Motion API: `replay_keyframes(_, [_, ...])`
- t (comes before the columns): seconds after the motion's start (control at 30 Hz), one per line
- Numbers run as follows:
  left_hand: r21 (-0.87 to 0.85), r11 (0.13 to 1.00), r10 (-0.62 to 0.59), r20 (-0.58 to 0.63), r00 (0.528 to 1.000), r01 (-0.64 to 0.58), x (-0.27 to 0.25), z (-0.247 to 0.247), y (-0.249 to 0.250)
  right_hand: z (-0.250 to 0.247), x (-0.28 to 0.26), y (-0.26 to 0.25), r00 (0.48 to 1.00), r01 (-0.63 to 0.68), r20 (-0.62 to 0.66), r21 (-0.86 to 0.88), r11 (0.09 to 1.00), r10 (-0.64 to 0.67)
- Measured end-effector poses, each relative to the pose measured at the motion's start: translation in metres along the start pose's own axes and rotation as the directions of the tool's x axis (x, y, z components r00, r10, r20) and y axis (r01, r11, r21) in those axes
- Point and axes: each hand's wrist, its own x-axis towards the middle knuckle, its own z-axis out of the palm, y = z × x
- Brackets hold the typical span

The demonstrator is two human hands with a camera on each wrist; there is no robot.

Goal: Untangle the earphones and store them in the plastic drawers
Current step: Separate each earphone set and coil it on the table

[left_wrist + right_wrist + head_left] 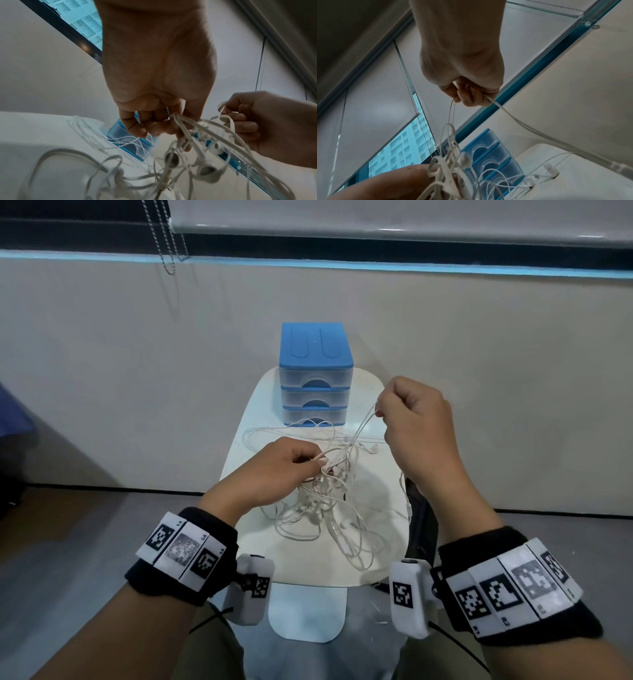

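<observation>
The left hand (284, 463) pinches the knotted earphones (325, 491) low, while the right hand (416, 419) pinches one strand drawn up and rightward (drawers (315, 374) beyond, shut).

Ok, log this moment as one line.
stage: untangling | left hand: pinches earphones knot | right hand: pulls one strand up | plastic drawers: all closed | stored: none seen

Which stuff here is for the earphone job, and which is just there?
For the job:
- tangled white wired earphones, gripped by left hand and right hand
- blue-topped clear plastic drawers, all shut

Just there:
- beaded metal blind chain
- white rounded table underneath
</observation>
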Motion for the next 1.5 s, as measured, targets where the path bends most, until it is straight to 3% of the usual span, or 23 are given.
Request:
replay_keyframes(0.1, [-0.019,1.0,-0.003,-0.015,1.0,0.002,0.0,0.001,0.004,-0.001,-0.001,-0.001,0.99,-0.026,0.134,-0.063,0.998,0.035])
replay_keyframes(0.2, [-0.075,0.997,0.006,-0.035,0.999,-0.009,0.0,0.004,0.01,0.005,-0.006,0.001,0.926,-0.027,0.363,-0.218,0.975,0.107])
replay_keyframes(0.27, [-0.094,0.996,0.003,-0.039,0.999,-0.006,0.0,0.006,0.013,0.008,-0.008,0.003,0.902,-0.025,0.413,-0.244,0.97,0.127])
replay_keyframes(0.5, [-0.054,0.998,-0.037,-0.067,0.997,0.033,0.003,0.011,0.009,-0.001,-0.003,-0.002,0.955,-0.047,0.295,0.063,0.997,0.026])
replay_keyframes(0.7, [-0.238,0.971,0.032,-0.015,0.999,-0.034,0.002,0.014,0.011,-0.001,-0.004,0.0,0.959,-0.036,0.282,0.066,0.997,0.016])
replay_keyframes(0.77, [-0.221,0.974,0.061,0.005,0.998,-0.058,0.002,0.016,0.01,-0.002,-0.004,-0.001,0.956,-0.049,0.291,0.082,0.995,0.023])
replay_keyframes(1.13, [-0.39,0.918,-0.038,-0.252,0.967,-0.065,0.008,0.013,0.012,-0.007,-0.012,-0.013,0.908,-0.341,0.354,0.309,0.888,0.225])
replay_keyframes(1.33, [-0.212,0.968,0.089,-0.199,0.976,-0.132,0.004,0.019,0.018,-0.008,-0.007,-0.014,0.866,-0.457,0.359,0.282,0.844,0.349])
replay_keyframes(1.5, [-0.319,0.94,0.084,-0.138,0.987,-0.124,0.003,0.019,0.018,-0.008,-0.005,-0.008,0.812,-0.543,0.373,0.206,0.814,0.448])
